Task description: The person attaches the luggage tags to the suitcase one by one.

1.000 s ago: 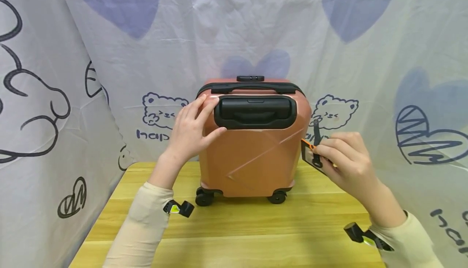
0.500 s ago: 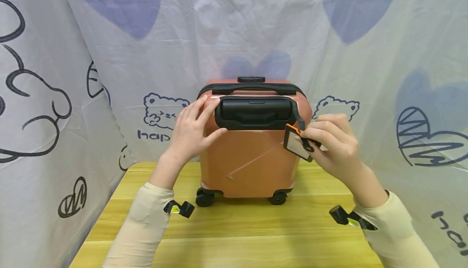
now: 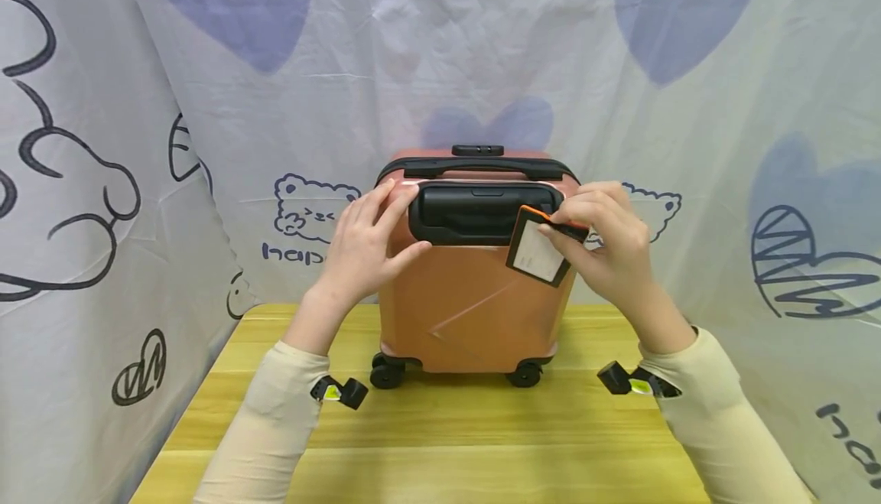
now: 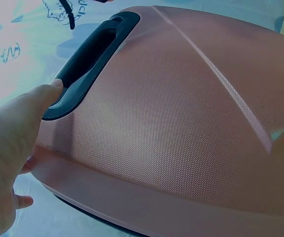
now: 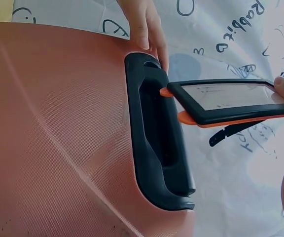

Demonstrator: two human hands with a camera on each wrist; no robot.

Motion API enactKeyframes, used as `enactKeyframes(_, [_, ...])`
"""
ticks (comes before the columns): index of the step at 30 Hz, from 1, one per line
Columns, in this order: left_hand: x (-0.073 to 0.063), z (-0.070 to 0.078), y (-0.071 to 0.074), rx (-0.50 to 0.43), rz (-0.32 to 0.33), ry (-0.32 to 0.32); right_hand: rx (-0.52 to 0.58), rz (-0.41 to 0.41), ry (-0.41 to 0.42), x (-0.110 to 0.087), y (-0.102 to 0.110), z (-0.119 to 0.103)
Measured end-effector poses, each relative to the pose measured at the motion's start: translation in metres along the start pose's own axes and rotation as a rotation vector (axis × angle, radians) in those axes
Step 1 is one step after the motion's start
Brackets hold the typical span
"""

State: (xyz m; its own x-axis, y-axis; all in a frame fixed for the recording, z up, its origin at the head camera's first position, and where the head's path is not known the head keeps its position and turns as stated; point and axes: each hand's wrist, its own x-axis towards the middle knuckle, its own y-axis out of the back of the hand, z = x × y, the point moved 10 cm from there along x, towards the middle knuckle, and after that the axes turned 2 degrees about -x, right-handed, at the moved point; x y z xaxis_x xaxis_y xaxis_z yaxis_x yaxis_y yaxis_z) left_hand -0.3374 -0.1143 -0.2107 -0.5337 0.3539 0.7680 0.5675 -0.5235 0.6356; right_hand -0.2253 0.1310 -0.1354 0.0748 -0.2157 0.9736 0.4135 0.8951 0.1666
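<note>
Left fingers [image 3: 395,210] outspread on suitcase [image 3: 468,305], right fingers [image 3: 585,211] round tag [image 3: 537,253]

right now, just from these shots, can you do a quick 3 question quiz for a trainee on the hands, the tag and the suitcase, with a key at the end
1. Which hand holds the black-framed tag?

2. True or false: the suitcase stands upright on its wheels on the table.

3. Multiple choice: what is the left hand touching?
a) the table
b) the suitcase
c) the black-framed tag

Key:
1. The right hand.
2. True.
3. b, the suitcase.
</note>
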Motion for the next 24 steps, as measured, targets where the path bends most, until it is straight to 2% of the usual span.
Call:
enactKeyframes(8, [0.0, 0.001, 0.001, 0.005, 0.008, -0.012, 0.109, 0.024, -0.123, 0.0, -0.008, 0.027])
enactKeyframes(13, [0.0, 0.001, 0.001, 0.004, 0.01, -0.015, 0.171, 0.005, -0.192, 0.0, -0.015, 0.04])
enactKeyframes(24, [0.0, 0.001, 0.001, 0.007, -0.002, -0.003, 0.121, -0.056, -0.292, 0.001, -0.036, 0.064])
